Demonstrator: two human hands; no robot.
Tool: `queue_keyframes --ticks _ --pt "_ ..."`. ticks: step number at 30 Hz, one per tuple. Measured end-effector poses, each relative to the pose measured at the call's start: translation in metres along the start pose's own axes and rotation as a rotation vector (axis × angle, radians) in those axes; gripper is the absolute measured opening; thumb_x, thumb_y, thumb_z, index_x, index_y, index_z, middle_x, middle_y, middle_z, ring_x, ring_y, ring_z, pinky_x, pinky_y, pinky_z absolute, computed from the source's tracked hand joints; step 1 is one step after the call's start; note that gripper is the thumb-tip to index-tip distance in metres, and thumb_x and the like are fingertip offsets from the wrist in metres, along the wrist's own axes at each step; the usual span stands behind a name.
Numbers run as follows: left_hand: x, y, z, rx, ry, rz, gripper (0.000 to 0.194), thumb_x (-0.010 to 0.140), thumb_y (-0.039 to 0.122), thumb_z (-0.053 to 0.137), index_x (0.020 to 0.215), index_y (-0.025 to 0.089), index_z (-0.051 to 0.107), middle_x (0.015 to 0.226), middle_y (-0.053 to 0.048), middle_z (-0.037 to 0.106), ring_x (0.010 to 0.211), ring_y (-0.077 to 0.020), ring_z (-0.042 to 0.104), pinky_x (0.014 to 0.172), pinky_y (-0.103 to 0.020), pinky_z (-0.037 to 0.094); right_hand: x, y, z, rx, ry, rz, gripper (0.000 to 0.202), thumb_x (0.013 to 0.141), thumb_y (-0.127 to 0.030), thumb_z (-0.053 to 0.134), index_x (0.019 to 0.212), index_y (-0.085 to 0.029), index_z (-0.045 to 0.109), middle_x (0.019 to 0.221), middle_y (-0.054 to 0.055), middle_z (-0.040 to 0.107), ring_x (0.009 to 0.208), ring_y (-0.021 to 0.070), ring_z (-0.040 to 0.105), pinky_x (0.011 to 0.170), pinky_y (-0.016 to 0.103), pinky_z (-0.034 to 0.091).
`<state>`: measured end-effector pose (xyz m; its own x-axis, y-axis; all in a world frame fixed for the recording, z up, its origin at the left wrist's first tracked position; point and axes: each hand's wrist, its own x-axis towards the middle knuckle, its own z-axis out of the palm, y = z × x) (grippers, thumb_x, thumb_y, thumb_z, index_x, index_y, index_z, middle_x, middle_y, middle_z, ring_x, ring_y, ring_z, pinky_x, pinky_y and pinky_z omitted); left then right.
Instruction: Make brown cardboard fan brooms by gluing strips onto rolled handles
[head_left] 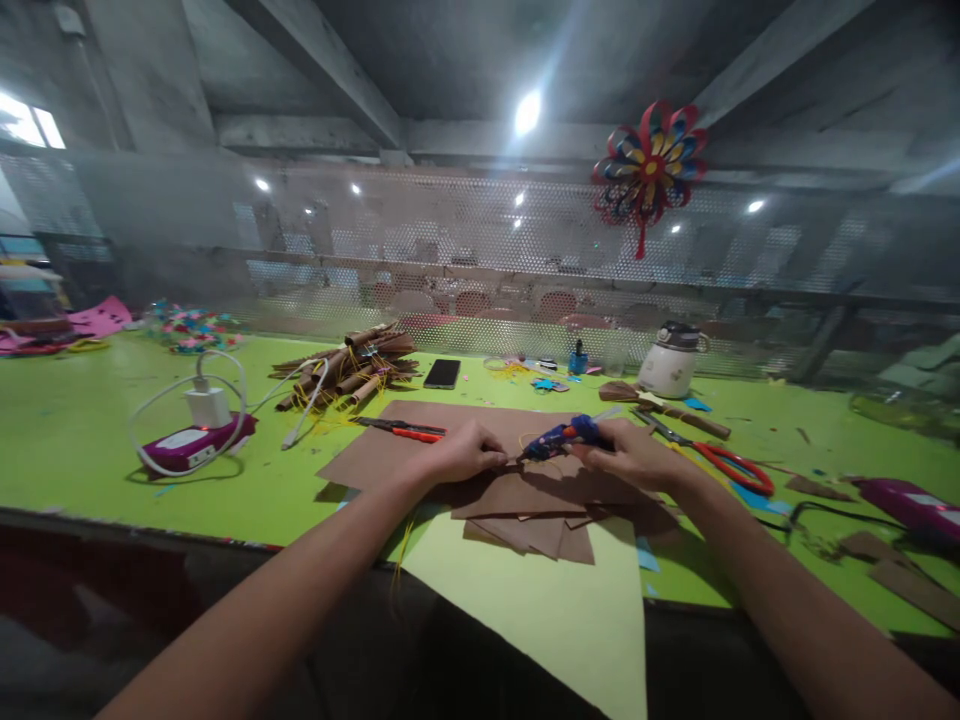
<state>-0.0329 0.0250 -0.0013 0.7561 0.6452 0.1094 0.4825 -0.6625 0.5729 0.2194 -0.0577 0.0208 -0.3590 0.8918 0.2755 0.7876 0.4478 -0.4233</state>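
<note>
My right hand [626,453] is wrapped round a blue glue gun [561,438], its nozzle pointing left and down at the brown paper. A clear stick juts from the gun's back end. Close to the nozzle tip, the fingers of my left hand [469,455] are pinched together low over the paper; what lies between them is too small to make out. Under both hands spread sheets of brown paper [420,420], with smaller brown pieces [525,535] at the front. Red-handled pliers [409,430] rest on the paper left of my left hand.
Rolled brown paper tubes [360,370] lie piled behind, near a phone [442,374]. A purple power strip [196,440] with a white cable is at left. Red-handled scissors [720,460] and a white flask [670,362] stand right. Pale yellow paper [555,620] overhangs the table edge.
</note>
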Motion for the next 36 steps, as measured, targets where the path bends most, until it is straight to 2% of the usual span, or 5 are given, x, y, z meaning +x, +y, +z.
queue_keyframes --ticks 5,9,20,31,36 --pt "0.0001 -0.0013 0.0003 0.021 0.002 -0.001 0.032 0.076 0.036 0.052 0.080 0.011 0.071 0.066 -0.003 0.062 0.060 -0.0128 0.046 0.057 -0.023 0.033 -0.0007 -0.0037 -0.0009 0.025 -0.037 0.004 0.024 0.081 -0.034 0.050 0.082 -0.015 0.063 0.066 0.004 0.058 0.060 0.0146 0.049 0.053 0.025 0.035" --pt "0.0002 -0.0016 0.0009 0.003 -0.006 -0.016 0.033 0.076 0.037 0.052 0.085 0.012 0.071 0.072 -0.004 0.065 0.064 -0.0144 0.051 0.058 -0.023 0.035 -0.0009 -0.0026 0.0005 0.048 0.029 0.015 0.026 0.082 -0.036 0.048 0.077 -0.014 0.061 0.062 0.003 0.056 0.057 0.0135 0.047 0.052 0.025 0.035" --pt "0.0004 -0.0012 0.0008 -0.008 0.004 -0.004 0.030 0.075 0.034 0.052 0.081 0.011 0.071 0.070 -0.003 0.064 0.062 -0.0132 0.049 0.057 -0.023 0.035 -0.0014 -0.0012 -0.0005 0.012 0.091 -0.031 0.029 0.080 -0.039 0.051 0.078 -0.013 0.064 0.064 0.003 0.058 0.058 0.0136 0.047 0.053 0.024 0.034" --pt "0.0028 -0.0051 0.0013 -0.021 0.002 0.015 0.031 0.076 0.036 0.050 0.068 0.011 0.066 0.056 0.001 0.050 0.055 -0.0101 0.038 0.053 -0.022 0.029 -0.0020 0.0038 -0.0028 0.139 0.059 0.008 0.029 0.081 -0.038 0.050 0.075 -0.013 0.061 0.059 0.002 0.054 0.055 0.0122 0.046 0.050 0.024 0.033" --pt "0.0038 -0.0085 0.0015 -0.004 0.000 0.011 0.032 0.076 0.036 0.049 0.068 0.011 0.066 0.058 -0.001 0.054 0.056 -0.0111 0.041 0.054 -0.023 0.030 -0.0010 0.0039 -0.0014 0.093 -0.001 0.014 0.023 0.080 -0.035 0.051 0.077 -0.014 0.061 0.061 0.001 0.054 0.055 0.0120 0.045 0.051 0.024 0.034"
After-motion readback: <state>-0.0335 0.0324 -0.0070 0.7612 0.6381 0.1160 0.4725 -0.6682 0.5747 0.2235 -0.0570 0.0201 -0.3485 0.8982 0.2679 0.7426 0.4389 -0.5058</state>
